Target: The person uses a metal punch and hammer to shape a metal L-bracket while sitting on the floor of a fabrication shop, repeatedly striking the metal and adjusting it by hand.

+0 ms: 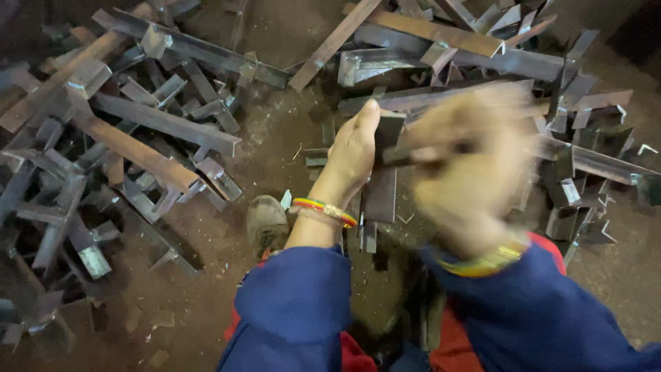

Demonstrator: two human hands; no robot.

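Left hand [354, 148] closed around one short dark steel angle piece [383, 169], thumb pointing to twelve o'clock along its edge, fingers wrapped behind, piece upright at frame centre over the dirt. Right hand [471, 165] at three o'clock of the left, smeared by motion blur; apparently curled near or on the same piece, though whether closed on it cannot be told. Two wrists, each with one striped band of red, yellow and green [325, 209]; two blue fabric sleeves [292, 310] at six o'clock. One worn, dusty shoe [266, 222] at eight o'clock of the left hand. Two heaps of cut steel angle offcuts, too many to count: one heap of rusty brown and grey L-section bars [117, 138] at nine to eleven o'clock, one heap of dark grey angle pieces [523, 76] at twelve to three o'clock. Sawn ends bright, faces dull and scaled. Reddish-brown dirt floor [275, 117] between heaps, gritty and littered with chips.
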